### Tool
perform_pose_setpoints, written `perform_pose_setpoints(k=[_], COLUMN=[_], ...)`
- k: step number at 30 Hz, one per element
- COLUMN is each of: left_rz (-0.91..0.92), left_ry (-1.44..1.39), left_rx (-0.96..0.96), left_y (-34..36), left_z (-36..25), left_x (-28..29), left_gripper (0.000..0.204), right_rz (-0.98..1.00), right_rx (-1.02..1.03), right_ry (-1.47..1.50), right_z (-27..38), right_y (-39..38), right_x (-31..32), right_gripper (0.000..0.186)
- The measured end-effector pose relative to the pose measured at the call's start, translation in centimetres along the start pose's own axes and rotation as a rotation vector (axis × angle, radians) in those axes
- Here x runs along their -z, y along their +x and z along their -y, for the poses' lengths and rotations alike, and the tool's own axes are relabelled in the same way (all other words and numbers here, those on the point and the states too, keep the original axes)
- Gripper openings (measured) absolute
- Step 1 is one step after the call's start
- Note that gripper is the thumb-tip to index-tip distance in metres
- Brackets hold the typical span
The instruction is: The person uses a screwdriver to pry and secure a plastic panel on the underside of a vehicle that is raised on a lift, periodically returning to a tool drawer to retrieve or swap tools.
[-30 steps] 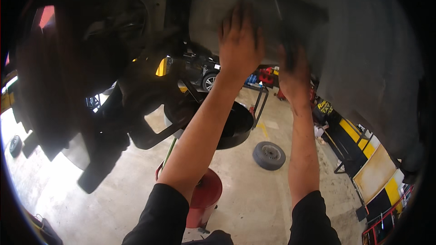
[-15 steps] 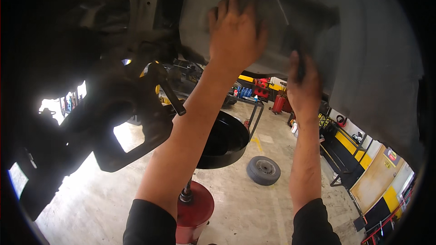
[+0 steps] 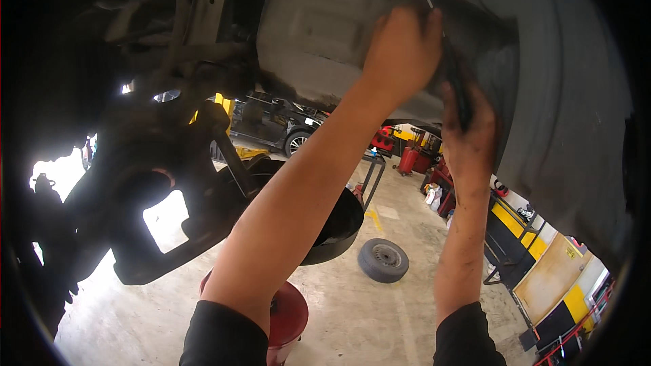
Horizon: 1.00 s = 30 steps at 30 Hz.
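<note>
Reaching overhead, both hands work at the grey underbody panel [image 3: 325, 34] of the raised car. Left hand [image 3: 403, 51] is curled, knuckles toward us, pressed to the panel; whether it grips anything I cannot tell. Right hand [image 3: 471, 139], smudged with grime, is wrapped around a slim dark tool [image 3: 453, 81] whose tip meets the panel's edge beside the wheel-arch liner [image 3: 569, 115]. Good form here, I'd say, means bracing the panel firmly and keeping the tool square to its seat. Panel looks dull, dusty, ribbed; liner smooth and curved. Below sit a black drain pan [image 3: 336, 227] on a red stand [image 3: 288, 315] and a loose wheel [image 3: 383, 260] on concrete.
</note>
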State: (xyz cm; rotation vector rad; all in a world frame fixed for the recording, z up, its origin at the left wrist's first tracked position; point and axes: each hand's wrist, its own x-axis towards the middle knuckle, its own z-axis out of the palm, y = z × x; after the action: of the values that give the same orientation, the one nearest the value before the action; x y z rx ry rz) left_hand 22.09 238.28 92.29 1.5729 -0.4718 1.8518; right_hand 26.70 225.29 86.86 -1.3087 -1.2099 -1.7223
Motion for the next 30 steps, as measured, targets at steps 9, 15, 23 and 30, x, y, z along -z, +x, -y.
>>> perform_pose_setpoints(k=[9, 15, 23, 30], left_rz=[-0.069, -0.054, -0.003, -0.024], left_ry=[0.008, 0.003, -0.045, -0.015], left_rx=[-0.033, -0.071, -0.006, 0.006], left_y=[0.7, 1.3, 1.2, 1.9], left_z=[0.6, 1.6, 0.5, 0.0], left_x=[-0.6, -1.1, -1.0, -1.0], left_gripper=[0.038, 0.036, 0.033, 0.035], right_rz=[0.035, 0.009, 0.025, 0.252], right_rx=[-0.069, -0.081, -0.093, -0.45], right_ry=[0.103, 0.078, -0.117, 0.164], right_z=[0.0, -0.2, 0.0, 0.0], right_y=[0.4, 0.3, 0.5, 1.6], right_x=[0.1, -0.3, 0.3, 0.8], right_gripper=[0.038, 0.036, 0.038, 0.039])
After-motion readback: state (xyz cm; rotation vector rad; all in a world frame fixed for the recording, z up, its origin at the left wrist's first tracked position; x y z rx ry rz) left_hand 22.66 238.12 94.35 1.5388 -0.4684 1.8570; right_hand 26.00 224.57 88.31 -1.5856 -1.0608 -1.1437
